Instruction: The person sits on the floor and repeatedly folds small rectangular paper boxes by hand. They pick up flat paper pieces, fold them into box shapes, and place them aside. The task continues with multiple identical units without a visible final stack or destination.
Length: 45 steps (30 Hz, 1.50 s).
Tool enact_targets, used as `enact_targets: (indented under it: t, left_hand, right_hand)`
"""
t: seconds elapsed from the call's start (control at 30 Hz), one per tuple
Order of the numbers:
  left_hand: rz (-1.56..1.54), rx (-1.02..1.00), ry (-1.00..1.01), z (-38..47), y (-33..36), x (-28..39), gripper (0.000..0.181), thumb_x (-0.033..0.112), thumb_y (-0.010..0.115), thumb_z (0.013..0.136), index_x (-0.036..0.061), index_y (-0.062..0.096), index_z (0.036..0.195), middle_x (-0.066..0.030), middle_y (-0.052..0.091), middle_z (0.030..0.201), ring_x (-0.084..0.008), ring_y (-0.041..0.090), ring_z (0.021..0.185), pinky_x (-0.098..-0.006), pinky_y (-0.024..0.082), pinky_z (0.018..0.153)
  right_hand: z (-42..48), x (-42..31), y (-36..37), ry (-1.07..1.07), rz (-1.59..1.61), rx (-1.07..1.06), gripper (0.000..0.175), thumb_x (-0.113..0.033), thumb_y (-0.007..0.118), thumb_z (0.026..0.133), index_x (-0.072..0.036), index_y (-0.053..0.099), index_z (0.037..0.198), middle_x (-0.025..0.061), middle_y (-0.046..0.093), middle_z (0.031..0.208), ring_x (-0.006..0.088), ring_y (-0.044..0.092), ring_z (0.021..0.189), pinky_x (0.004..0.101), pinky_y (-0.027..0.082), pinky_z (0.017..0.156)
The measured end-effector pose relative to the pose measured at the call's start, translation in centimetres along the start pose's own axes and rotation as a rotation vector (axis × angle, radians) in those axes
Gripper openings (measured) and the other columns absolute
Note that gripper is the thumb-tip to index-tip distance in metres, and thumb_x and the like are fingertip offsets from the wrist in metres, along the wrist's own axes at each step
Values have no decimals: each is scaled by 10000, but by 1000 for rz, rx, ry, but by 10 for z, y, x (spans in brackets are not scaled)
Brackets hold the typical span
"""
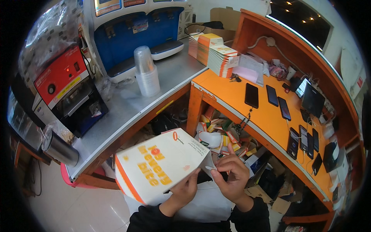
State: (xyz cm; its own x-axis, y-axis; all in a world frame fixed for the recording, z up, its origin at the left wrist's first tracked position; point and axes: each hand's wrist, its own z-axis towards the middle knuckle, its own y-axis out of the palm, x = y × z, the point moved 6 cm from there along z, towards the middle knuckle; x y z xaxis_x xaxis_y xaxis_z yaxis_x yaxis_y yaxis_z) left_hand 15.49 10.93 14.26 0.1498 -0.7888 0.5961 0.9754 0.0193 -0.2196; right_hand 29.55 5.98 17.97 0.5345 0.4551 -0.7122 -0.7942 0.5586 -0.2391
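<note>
A white paperboard food box [162, 162] with orange edging and yellow lettering is held up in front of me, tilted, its end at the right unfolded. My left hand [185, 185] grips the box by its lower edge, the thumb on the printed face and the other fingers hidden behind. At the right end, my right hand [232, 174] pinches a small white flap [210, 168] between thumb and index finger, with another finger raised. White material lies across my lap below the hands.
A steel counter [121, 116] carries a red-and-black sealing machine [69, 87], stacked plastic cups [146, 75] and a dark tumbler [61, 148]. Folded boxes [223, 58], keys [235, 77] and several phones [251, 95] lie on or beside the orange desk [232, 92]. Loose cartons [229, 136] fill the space beneath.
</note>
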Motion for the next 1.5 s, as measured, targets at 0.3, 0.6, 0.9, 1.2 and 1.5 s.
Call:
enact_targets:
  t: [0.3,0.6,0.9,1.2,1.5]
  left_hand:
    - [-753,-146,-762,-11,25,-34,290,4,653,798,-8,563,1074,-82,588,1052,-154,553,951,-286,439,844]
    - [-787,33,-635,2,18,-47,196,-27,655,787,-8,634,981,-63,645,891,-94,595,776,-206,468,714]
    - [-1100,-679,-798,-23,23,-33,336,275,542,892,-38,576,1008,-64,620,921,-108,579,815,-226,456,709]
    - [-777,-496,-383,24,-18,-19,352,275,591,847,-45,576,995,-177,611,1026,-220,593,903,-308,423,834]
    - [-571,-90,-605,19,-3,-25,84,41,640,821,6,566,838,-21,561,774,-75,516,732,-206,403,671]
  right_hand:
    - [1,3,3,-86,-165,8,134,4,714,657,-48,626,744,47,603,771,179,606,780,534,213,1055]
    - [-24,-7,43,-158,-697,-163,435,-130,629,765,-35,558,1184,71,530,1111,195,498,1072,533,226,1045]
    - [-26,-49,25,-730,-656,-449,395,-211,475,859,-78,508,1231,51,554,997,183,524,955,391,361,985]
    - [2,-26,-13,-313,-508,-176,286,-272,775,657,-139,682,892,-49,551,654,125,496,563,272,392,582]
    - [-19,-35,10,-536,-657,-133,283,-99,752,609,-148,657,871,-26,618,777,146,574,657,335,455,682]
